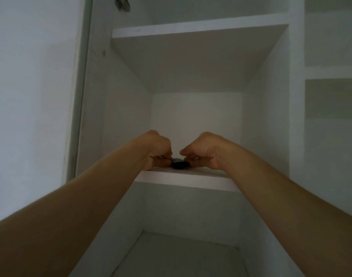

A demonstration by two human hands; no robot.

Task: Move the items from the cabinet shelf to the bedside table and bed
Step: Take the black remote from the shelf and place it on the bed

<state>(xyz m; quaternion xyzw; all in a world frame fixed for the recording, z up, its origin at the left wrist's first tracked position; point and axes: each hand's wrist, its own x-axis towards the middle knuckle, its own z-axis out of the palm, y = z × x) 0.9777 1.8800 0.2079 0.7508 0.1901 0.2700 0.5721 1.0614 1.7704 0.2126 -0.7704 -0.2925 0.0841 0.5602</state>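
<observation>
White painted cabinet carcass (271,116) fills the view, matt and smooth, with square-edged boards; lighting is dim. One flat white shelf board (187,179) is seen edge-on at centre frame, another overhead at 12 o'clock, and a lower compartment floor at 6 o'clock. Neither bedside table nor bed is in view.

A small dark, glossy, rounded object (180,164) lies on the shelf board near its front edge, at the centre of the frame. Its identity cannot be told; only a low black shape with a faint sheen is visible between the hands.

The left hand (158,150) is curled at 9 o'clock of the object, thumb and fingers pinched at its left end. The right hand (203,151) is curled at 3 o'clock, fingertips drawn together at its right end. Contact appears to be made on both sides, though whether the grip is fully closed is partly hidden by the knuckles.

Step in hand, as judged: lifting the item off the shelf. The surface looks slick, so a firm pinch from both ends is advised, with the object raised clear of the shelf lip before being drawn back. A level carry is recommended, since a smooth rounded shell could slip from fingertips.
</observation>
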